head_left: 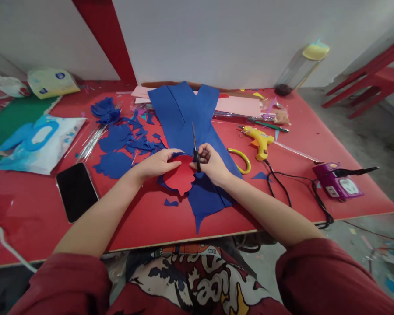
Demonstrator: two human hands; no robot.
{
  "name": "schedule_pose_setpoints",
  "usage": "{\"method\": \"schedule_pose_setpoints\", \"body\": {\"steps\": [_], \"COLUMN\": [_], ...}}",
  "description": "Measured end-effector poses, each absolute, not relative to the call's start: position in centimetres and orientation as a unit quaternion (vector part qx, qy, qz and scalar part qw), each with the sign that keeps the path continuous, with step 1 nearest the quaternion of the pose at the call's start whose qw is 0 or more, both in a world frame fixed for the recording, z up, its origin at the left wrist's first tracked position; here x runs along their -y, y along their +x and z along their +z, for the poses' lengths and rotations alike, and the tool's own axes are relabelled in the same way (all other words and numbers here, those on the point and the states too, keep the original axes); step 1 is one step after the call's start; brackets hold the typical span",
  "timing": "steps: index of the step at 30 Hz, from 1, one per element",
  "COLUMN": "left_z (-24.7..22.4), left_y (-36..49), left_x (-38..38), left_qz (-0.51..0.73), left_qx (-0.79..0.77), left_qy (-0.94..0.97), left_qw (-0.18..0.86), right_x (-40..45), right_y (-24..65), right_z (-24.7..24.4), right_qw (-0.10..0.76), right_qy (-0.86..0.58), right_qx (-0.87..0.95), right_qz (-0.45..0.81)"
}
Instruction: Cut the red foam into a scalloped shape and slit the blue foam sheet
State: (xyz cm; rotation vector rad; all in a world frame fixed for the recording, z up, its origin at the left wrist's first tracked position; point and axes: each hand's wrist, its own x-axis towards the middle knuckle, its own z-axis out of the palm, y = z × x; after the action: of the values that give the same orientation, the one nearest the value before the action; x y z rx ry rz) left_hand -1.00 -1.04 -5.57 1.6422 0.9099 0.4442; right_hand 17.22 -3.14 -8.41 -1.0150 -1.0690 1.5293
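My left hand (159,164) is closed on a red petal-shaped cutout (179,176), its thumb on top near the upper edge. Blue sheet material shows behind the cutout's left side and top. My right hand (212,165) is closed around small scissors (197,160) with dark handles, the blades pointing away from me. Its fingertips are beside the right edge of the red cutout. Under and beyond both hands lies a large blue sheet (190,118) with cut edges. A small blue scrap (171,202) rests on the table just below the cutout.
Blue petal cutouts (113,165), wire stems (92,142), a phone (77,191) and a wipes pack (42,142) are on the left. On the right are a yellow ring-shaped handle (244,159), a yellow glue gun (260,141), its cord and a purple power socket (339,181).
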Motion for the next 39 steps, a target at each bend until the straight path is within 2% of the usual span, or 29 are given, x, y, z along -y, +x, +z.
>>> {"method": "schedule_pose_setpoints", "body": {"steps": [12,20,24,27,32,39], "left_z": [-5.0,-5.9,-6.8,-7.0,-7.4,-8.7], "left_y": [-0.8,-1.6,-1.4,-0.4,1.7,1.7], "left_x": [1.4,2.0,2.9,3.7,4.8,4.6], "left_qz": [0.193,0.327,0.441,0.468,0.490,0.532], "left_qx": [-0.414,-0.465,-0.494,-0.453,-0.432,-0.448], "left_qy": [0.788,0.633,0.420,0.323,0.310,0.327], "left_qw": [0.413,0.525,0.621,0.686,0.691,0.640], "right_x": [3.1,2.4,2.4,2.4,2.8,3.3], "right_y": [17.4,17.7,17.6,17.3,16.7,16.0], "right_z": [-8.5,-9.3,-9.5,-9.6,-9.8,-9.8], "right_qw": [0.488,0.596,0.633,0.648,0.647,0.623], "right_qy": [-0.410,-0.394,-0.386,-0.388,-0.390,-0.406], "right_qx": [0.456,0.413,0.382,0.349,0.313,0.346], "right_qz": [0.621,0.564,0.552,0.555,0.575,0.572]}}
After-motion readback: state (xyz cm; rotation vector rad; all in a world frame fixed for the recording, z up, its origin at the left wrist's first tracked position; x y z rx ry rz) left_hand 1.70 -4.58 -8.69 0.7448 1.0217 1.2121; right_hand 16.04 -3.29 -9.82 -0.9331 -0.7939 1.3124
